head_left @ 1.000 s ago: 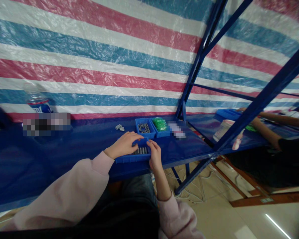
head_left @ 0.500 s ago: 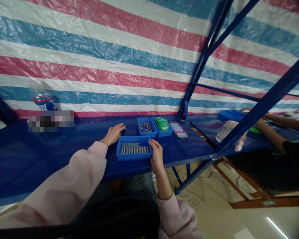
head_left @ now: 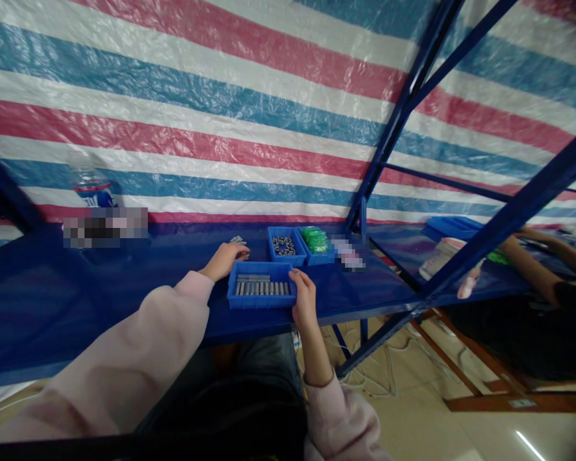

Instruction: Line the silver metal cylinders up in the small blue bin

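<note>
A blue tray (head_left: 262,299) holding a row of grey metal rods (head_left: 262,288) sits near the front edge of the blue bench (head_left: 139,282). My right hand (head_left: 303,302) grips the tray's right rim with curled fingers. My left hand (head_left: 224,260) rests on the bench just beyond the tray's left corner. Its fingers are curled, and what they hold, if anything, is hidden. A few small grey metal pieces (head_left: 237,241) lie just past its fingertips.
Behind the tray stand two small blue bins, one with dark metal parts (head_left: 283,246), one with green parts (head_left: 314,239). A water bottle (head_left: 90,189) stands far left. Blue rack posts (head_left: 504,224) cross on the right, where another person's arm (head_left: 532,259) works beside a white container (head_left: 439,253).
My left hand left the tray, reached out flat over the small metal pieces, then drew back a little with its fingers curled. My right hand stayed on the tray's rim.
</note>
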Demonstrator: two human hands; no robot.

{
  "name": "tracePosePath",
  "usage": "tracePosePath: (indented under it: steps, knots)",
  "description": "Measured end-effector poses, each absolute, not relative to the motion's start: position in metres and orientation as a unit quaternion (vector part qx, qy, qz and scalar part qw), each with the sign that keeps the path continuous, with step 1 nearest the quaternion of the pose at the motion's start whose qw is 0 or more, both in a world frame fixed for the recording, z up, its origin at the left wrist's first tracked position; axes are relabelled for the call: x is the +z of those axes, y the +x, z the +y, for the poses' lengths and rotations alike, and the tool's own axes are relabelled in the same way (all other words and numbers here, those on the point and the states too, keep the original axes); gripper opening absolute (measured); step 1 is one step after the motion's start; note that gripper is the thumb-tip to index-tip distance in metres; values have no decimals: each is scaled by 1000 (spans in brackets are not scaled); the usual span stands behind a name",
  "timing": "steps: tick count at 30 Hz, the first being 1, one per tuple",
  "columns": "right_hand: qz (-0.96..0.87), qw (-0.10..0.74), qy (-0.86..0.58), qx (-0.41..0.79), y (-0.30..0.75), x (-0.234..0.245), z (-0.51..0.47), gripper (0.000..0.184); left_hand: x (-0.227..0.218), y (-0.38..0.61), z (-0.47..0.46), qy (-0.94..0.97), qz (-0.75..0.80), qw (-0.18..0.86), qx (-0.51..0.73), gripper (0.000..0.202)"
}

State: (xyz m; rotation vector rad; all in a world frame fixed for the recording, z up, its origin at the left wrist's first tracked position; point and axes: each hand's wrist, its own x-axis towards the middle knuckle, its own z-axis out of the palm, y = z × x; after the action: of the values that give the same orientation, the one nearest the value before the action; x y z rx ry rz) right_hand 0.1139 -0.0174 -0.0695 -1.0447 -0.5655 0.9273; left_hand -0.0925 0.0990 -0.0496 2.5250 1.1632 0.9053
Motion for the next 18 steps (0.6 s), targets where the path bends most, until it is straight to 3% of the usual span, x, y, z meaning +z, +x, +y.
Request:
tracePosePath:
  steps: [5,8,13,18]
  knots:
    - [-254,729,-478,420,114,-69,-17,22,-25,-88,89,779,422,147,439,26]
    - [-261,726,-481,416,114,-69,-17,18,-8,-78,76,762,425,185,453,27]
    - [-279,726,-478,408,114,-70,-17,19,6,-41,39,870,321,202,316,17]
    - [-273,731,-468,414,113,-68,-17,20,-3,-16,25,932,284,128,183,18]
